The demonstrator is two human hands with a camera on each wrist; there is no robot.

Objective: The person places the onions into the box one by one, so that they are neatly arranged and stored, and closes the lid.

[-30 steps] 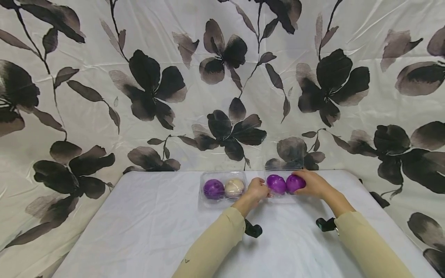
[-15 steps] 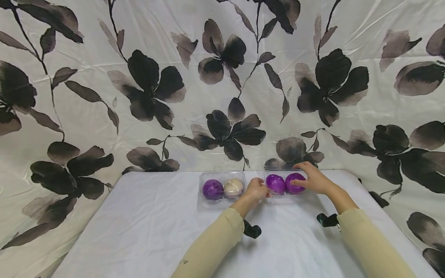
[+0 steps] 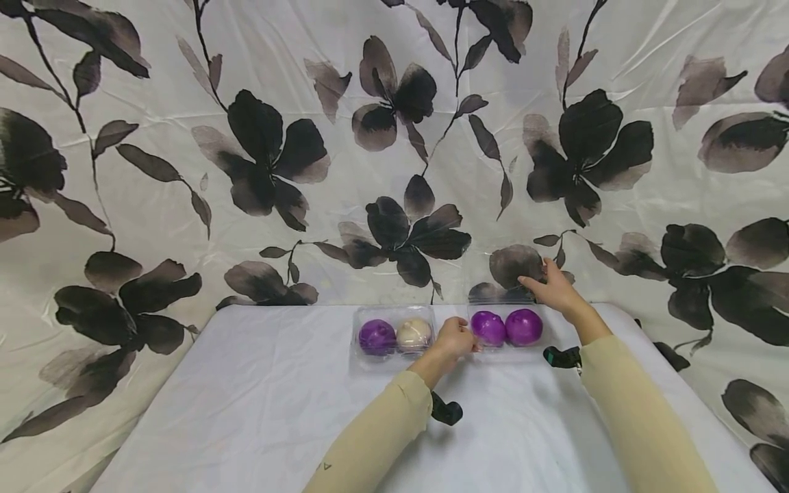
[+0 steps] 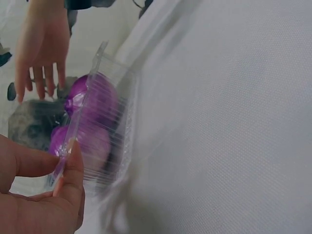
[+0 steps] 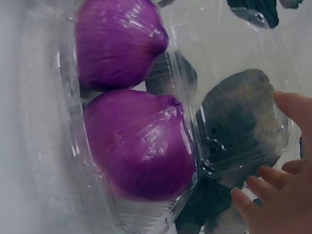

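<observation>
Two purple onions (image 5: 141, 146) sit side by side in a clear plastic clamshell box (image 4: 127, 122), whose transparent lid (image 5: 243, 122) stands raised at the back. My left hand (image 3: 455, 337) pinches the rim of this box at its left front corner, between thumb and fingers. Above the onions, my right hand (image 3: 557, 287) is beside the lid's outer edge with thumb and fingers spread apart. In the right wrist view its thumb is close to that edge; whether it touches I cannot tell.
To the left stands a second clear clamshell box (image 3: 394, 312) with one purple onion (image 3: 377, 337) and one pale onion (image 3: 414, 334). A white cloth covers the table (image 3: 265, 411). A flower-patterned curtain (image 3: 333, 157) hangs right behind the boxes.
My right hand has let go of the right-hand onion, risen and moved back to the raised lid. My left hand keeps its pinch on the box rim in the same place.
</observation>
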